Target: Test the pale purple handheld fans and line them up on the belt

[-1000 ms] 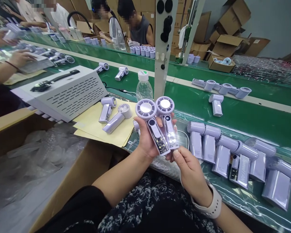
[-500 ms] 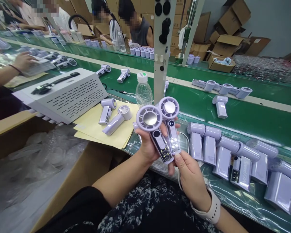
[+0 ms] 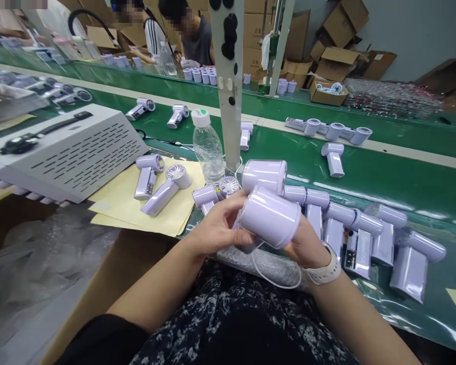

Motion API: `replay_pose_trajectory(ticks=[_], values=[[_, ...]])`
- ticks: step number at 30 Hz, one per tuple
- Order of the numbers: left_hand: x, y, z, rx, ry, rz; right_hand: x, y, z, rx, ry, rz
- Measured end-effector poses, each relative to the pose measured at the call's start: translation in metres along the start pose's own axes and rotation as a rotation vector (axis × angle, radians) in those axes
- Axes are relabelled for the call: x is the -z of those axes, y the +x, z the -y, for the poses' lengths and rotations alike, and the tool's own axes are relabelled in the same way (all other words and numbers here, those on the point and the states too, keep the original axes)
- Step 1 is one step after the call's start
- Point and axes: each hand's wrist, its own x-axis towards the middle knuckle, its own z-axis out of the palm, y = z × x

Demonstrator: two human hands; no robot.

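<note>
Two lilac handheld fans are in front of me, their round heads now side-on: the nearer fan (image 3: pixel 270 217) overlaps the farther fan (image 3: pixel 265 175). My left hand (image 3: pixel 222 225) is closed around them near the heads, thumb along the underside; their handles are mostly hidden. My right hand (image 3: pixel 307 241) is behind the nearer head, and its fingers are out of sight. A white cable (image 3: pixel 264 276) loops below the hands. Just beyond my left hand lies another fan with a ribbed grille (image 3: pixel 228 186).
More lilac fans (image 3: pixel 334 223) stand in a row at right. Two fans lie on yellow paper (image 3: pixel 110 200), beside a vented grey box (image 3: pixel 87 157). A plastic bottle (image 3: pixel 208 152) stands by a metal post (image 3: pixel 231 91). Behind runs a green conveyor (image 3: pixel 285 147) carrying fans; co-workers sit beyond.
The two fans have turned from face-on to side-on, hiding their handles. My right hand has moved from the handle ends to behind the nearer head. The view has shifted right.
</note>
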Motion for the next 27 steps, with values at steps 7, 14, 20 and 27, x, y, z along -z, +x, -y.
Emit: replay_pose_trajectory(ticks=[7, 14, 20, 27], values=[[-0.010, 0.009, 0.015, 0.070, -0.208, -0.104, 0.015, -0.027, 0.024, -0.049, -0.001, -0.226], [-0.037, 0.004, 0.020, 0.098, -0.305, 0.184, 0.021, -0.053, 0.026, 0.001, 0.003, -0.244], [-0.040, 0.006, 0.023, 0.109, -0.210, 0.166, 0.025, -0.057, 0.014, -0.020, -0.027, -0.284], [-0.041, 0.004, 0.024, 0.126, -0.147, 0.149, 0.024, -0.053, 0.009, -0.049, 0.128, -0.289]])
